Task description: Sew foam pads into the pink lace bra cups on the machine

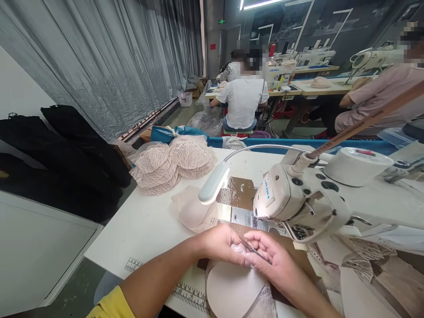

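Note:
My left hand (221,245) pinches the lace-edged top of a beige bra cup (235,289), whose smooth inner side faces up at the table's front edge. Close against it, my right hand (273,256) is closed around a slim dark metal tool that looks like thread snips (256,251); its tip meets the lace between my fingers. Just beyond my hands, another beige cup with lace (194,210) lies flat on the table. The white sewing machine (281,198) stands to the right of it, its needle area partly hidden.
Stacked lace cups (175,163) sit at the table's far left. A lamp (213,183) on a bendable neck hangs over the machine bed. More beige lace pieces (364,265) lie at right, below the thread cone (357,165). Other people work at machines beyond.

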Demonstrator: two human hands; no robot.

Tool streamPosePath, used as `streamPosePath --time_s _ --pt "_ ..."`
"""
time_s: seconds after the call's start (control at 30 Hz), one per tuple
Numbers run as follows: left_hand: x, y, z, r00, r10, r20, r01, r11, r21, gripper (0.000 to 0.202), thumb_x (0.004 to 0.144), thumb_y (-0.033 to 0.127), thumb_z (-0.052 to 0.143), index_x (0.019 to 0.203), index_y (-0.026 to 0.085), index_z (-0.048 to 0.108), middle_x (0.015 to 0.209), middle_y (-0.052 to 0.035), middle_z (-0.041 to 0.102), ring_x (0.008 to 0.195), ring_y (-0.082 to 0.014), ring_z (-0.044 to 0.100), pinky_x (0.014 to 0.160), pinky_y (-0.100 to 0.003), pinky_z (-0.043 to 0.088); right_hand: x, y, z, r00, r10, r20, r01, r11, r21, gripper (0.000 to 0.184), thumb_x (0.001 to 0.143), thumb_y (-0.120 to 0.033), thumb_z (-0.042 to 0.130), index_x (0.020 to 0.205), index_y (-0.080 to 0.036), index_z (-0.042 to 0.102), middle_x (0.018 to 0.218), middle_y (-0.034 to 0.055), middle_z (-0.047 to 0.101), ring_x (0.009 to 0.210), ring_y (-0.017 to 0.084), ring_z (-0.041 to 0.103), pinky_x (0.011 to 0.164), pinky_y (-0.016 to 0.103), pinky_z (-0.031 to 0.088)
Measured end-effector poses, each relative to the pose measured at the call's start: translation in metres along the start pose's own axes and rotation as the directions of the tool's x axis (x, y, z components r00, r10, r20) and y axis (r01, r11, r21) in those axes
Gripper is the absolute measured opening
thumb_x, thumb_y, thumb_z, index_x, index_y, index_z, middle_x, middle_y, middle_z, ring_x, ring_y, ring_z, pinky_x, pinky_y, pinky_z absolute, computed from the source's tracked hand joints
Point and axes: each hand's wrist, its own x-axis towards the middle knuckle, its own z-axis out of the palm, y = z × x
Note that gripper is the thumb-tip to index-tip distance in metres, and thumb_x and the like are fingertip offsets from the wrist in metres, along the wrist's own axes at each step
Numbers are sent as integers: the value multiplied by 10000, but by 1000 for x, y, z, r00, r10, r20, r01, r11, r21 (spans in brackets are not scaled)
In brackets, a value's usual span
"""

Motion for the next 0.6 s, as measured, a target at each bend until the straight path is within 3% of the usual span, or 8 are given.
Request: streamPosePath --time_s 0.07,0.17,0.23,0.33,0.47,0.6 --pt "-2 2 -4 999 -28 40 26 999 34 374 626 393 809 854 128 676 702 25 551 613 -83 454 542 -178 349 1 0 1 999 -3 52 4 1000 -16 394 790 -429 638 1102 -202 561 945 41 633 918 224 605 819 337 484" --pt "-13 13 -14 997 -72 42 65 988 143 365 643 319 783 926 132 647 696 25 537 591 -88 456 509 -174 344 1 -5 0 993 3 117 12 992 -126 252 854 -424 555 853 -182 624 780 13 597 775 189 565 722 300 455" --pt "-27 25 -19 995 7 -102 21 962 273 320 687 273 727 965 141 639 763 8 552 639 -99 470 551 -182 367 -1 -8 -2 993 17 121 0 991 -137 302 870 -445 522 770 -176 612 728 2 562 704 165 517 642 274 421" --pt "-52 40 -26 953 106 -285 22 911 413 272 721 297 702 945 151 653 843 -11 570 730 -121 491 617 -199 382 -5 -8 -3 993 5 118 6 996 -89 305 864 -465 522 805 -180 615 756 4 568 719 166 503 643 267 409" --pt "-71 35 -29 970 -124 -211 168 964 205 406 695 430 750 975 143 680 819 -9 602 780 -142 540 683 -225 414 -11 -8 -3 997 -20 75 25 997 -72 311 852 -492 526 798 -197 611 757 0 549 727 170 483 664 273 394" --pt "-53 9 -10 990 -118 -72 98 966 -239 552 568 389 850 1023 130 673 869 -25 630 797 -136 567 736 -240 430 -14 -8 -4 991 -31 127 41 996 -79 305 855 -503 520 819 -210 594 757 -5 527 718 163 460 653 268 376"
